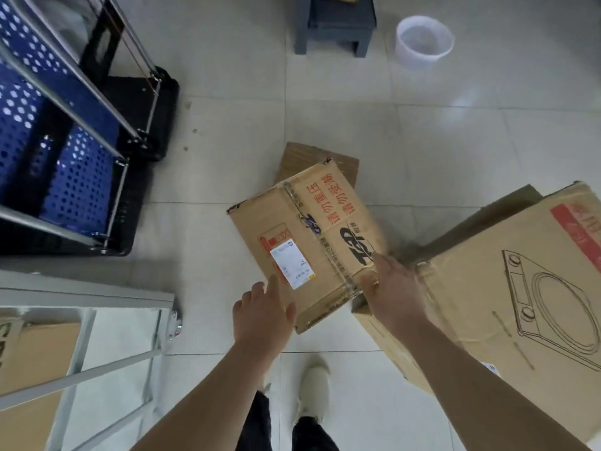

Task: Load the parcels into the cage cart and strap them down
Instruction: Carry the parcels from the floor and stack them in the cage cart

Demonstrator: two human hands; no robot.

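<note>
Soft even daylight, faint floor [357, 109] glare (upper right), edges bowed, slightly blurred

A parcel storeroom: taped, labelled boxes [305, 236] lie on a tiled floor [227, 76], a cart [74, 190] with blue perforated panels upper left, a metal rack [87, 297] lower left.

Tiled floor [227, 76] carries cage cart [81, 151], large carton [487, 304], white bucket [424, 40] (upright) and dark stool [335, 26].
</note>
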